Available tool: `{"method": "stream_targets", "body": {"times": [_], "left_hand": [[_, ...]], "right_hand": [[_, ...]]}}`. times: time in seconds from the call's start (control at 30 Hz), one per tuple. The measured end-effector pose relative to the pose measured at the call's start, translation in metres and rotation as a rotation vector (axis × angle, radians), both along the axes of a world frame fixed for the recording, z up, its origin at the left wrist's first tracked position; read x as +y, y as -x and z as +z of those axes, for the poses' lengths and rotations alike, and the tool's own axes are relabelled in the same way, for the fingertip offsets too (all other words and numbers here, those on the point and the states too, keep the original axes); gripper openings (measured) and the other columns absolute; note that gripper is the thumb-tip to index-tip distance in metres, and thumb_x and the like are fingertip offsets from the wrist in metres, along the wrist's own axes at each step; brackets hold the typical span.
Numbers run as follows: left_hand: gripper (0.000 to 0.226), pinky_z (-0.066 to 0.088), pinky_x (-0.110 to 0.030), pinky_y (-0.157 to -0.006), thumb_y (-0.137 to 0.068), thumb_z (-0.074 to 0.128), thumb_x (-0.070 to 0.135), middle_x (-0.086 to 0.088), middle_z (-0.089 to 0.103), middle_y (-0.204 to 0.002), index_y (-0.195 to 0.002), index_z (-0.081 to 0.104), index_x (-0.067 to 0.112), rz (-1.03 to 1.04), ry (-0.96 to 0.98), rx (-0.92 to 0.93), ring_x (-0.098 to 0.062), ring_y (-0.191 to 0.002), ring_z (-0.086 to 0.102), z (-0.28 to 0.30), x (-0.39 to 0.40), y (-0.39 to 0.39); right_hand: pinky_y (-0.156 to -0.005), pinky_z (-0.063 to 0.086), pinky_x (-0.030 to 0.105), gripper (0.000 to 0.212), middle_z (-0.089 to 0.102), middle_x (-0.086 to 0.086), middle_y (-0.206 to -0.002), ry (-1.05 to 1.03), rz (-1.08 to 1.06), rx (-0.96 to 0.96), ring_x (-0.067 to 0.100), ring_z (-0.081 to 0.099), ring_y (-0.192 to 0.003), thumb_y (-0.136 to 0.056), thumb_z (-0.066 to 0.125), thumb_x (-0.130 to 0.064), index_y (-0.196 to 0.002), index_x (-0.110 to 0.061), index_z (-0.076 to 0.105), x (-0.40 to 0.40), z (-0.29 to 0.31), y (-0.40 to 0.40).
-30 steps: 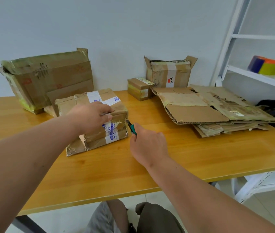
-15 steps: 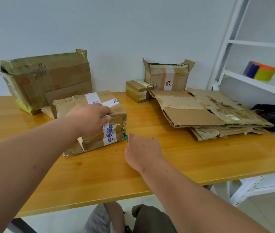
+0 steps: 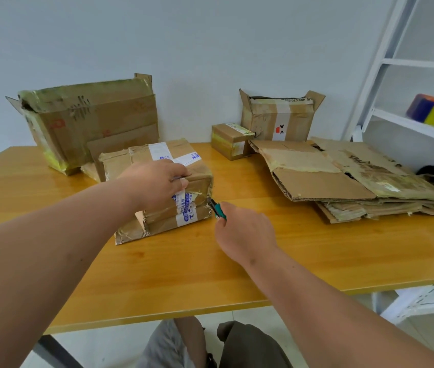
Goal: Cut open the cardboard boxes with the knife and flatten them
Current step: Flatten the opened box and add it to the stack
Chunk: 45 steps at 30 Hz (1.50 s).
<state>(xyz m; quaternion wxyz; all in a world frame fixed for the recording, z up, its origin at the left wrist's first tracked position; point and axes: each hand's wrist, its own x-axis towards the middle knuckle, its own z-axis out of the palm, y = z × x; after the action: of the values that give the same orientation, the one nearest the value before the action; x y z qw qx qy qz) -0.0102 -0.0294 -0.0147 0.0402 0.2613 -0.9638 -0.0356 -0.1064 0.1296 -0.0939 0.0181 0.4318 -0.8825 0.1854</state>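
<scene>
Head view: knife (image 3: 216,207) points up-left at box (image 3: 184,166).

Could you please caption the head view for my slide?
Left hand steadies a taped brown cardboard box while right hand applies a green-handled knife.

Glossy wooden table (image 3: 316,251), matt creased cardboard box (image 3: 162,224) with shiny tape
</scene>
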Motion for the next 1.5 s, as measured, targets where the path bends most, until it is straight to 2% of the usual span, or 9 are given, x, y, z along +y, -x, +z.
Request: {"method": "stream_targets", "body": {"times": [0.3, 0.47, 0.7, 0.87, 1.03, 1.2, 1.3, 1.43, 1.5], "left_hand": [[0.038, 0.048, -0.039, -0.092, -0.101, 0.037, 0.046, 0.005, 0.051, -0.137, -0.137, 0.047, 0.037, 0.002, 0.014, -0.005, -0.021, -0.119, 0.051, 0.0, 0.002, -0.001], [0.038, 0.048, -0.041, -0.093, -0.101, 0.036, 0.047, 0.005, 0.052, -0.135, -0.136, 0.048, 0.038, 0.005, 0.024, -0.015, -0.022, -0.118, 0.052, -0.001, 0.003, -0.001], [0.038, 0.048, -0.041, -0.092, -0.101, 0.037, 0.046, 0.005, 0.052, -0.134, -0.136, 0.048, 0.038, 0.001, 0.01, -0.02, -0.021, -0.116, 0.052, -0.001, 0.003, -0.002], [0.038, 0.048, -0.04, -0.091, -0.101, 0.036, 0.045, 0.005, 0.052, -0.134, -0.136, 0.046, 0.038, -0.011, 0.035, -0.063, -0.021, -0.115, 0.053, 0.002, 0.003, -0.004], [0.039, 0.046, -0.04, -0.096, -0.102, 0.037, 0.042, 0.006, 0.046, -0.141, -0.141, 0.039, 0.043, -0.04, -0.021, -0.066, -0.021, -0.121, 0.05, 0.002, -0.001, -0.01], [0.05, 0.047, -0.042, -0.095, -0.105, 0.028, 0.034, 0.004, 0.039, -0.139, -0.144, 0.011, 0.061, -0.083, -0.027, -0.143, -0.021, -0.116, 0.051, 0.006, 0.001, -0.02], [0.048, 0.043, -0.035, -0.099, -0.105, 0.033, 0.023, 0.007, 0.041, -0.137, -0.14, 0.032, 0.056, -0.1, -0.069, -0.112, -0.018, -0.117, 0.049, 0.009, 0.003, -0.027], [0.054, 0.05, -0.022, -0.082, -0.095, 0.039, -0.002, 0.011, 0.057, -0.125, -0.101, 0.068, 0.042, -0.062, -0.128, 0.07, -0.01, -0.101, 0.056, 0.018, 0.006, -0.041], [0.034, 0.05, -0.022, -0.076, -0.095, 0.045, 0.006, 0.013, 0.063, -0.114, -0.095, 0.069, 0.03, -0.051, -0.14, 0.083, -0.007, -0.094, 0.058, 0.021, 0.012, -0.042]], "right_hand": [[-0.07, 0.045, 0.037, 0.014, 0.057, -0.006, -0.073, -0.021, -0.022, 0.037, 0.015, 0.058, -0.066, -0.098, 0.037, -0.022, -0.1, -0.025, 0.05, 0.001, -0.004, 0.001], [-0.075, 0.04, 0.038, 0.018, 0.055, -0.006, -0.077, -0.184, -0.009, 0.075, 0.018, 0.06, -0.075, -0.094, 0.043, -0.019, -0.106, -0.027, 0.054, -0.007, -0.004, 0.002], [-0.078, 0.041, 0.036, 0.012, 0.052, -0.004, -0.077, -0.371, 0.017, -0.004, 0.018, 0.056, -0.078, -0.093, 0.042, -0.014, -0.09, -0.024, 0.049, -0.008, 0.012, 0.003], [-0.078, 0.043, 0.035, 0.012, 0.05, -0.005, -0.08, -0.427, 0.016, -0.039, 0.02, 0.057, -0.086, -0.092, 0.043, -0.014, -0.096, -0.024, 0.049, -0.009, 0.021, 0.001], [-0.069, 0.05, 0.033, 0.035, 0.06, -0.003, -0.093, -0.428, 0.015, -0.108, 0.019, 0.06, -0.086, -0.086, 0.044, -0.015, -0.117, -0.023, 0.059, 0.0, 0.022, 0.0], [-0.055, 0.052, 0.036, 0.017, 0.063, 0.001, -0.081, -0.232, 0.033, -0.286, 0.021, 0.066, -0.067, -0.092, 0.044, -0.02, -0.081, -0.03, 0.051, 0.028, 0.015, 0.007], [-0.071, 0.058, 0.044, 0.025, 0.068, 0.002, -0.088, -0.023, 0.011, -0.298, 0.023, 0.067, -0.075, -0.099, 0.044, -0.031, -0.115, -0.022, 0.061, 0.047, 0.009, 0.009], [-0.096, 0.049, 0.044, 0.041, 0.065, -0.005, -0.121, 0.008, 0.089, -0.239, 0.017, 0.061, -0.104, -0.104, 0.037, -0.041, -0.142, -0.03, 0.048, 0.056, 0.01, 0.005], [-0.102, 0.043, 0.044, 0.045, 0.06, -0.007, -0.133, -0.032, 0.161, -0.204, 0.016, 0.057, -0.113, -0.105, 0.033, -0.043, -0.149, -0.036, 0.037, 0.054, 0.01, 0.003]]}}
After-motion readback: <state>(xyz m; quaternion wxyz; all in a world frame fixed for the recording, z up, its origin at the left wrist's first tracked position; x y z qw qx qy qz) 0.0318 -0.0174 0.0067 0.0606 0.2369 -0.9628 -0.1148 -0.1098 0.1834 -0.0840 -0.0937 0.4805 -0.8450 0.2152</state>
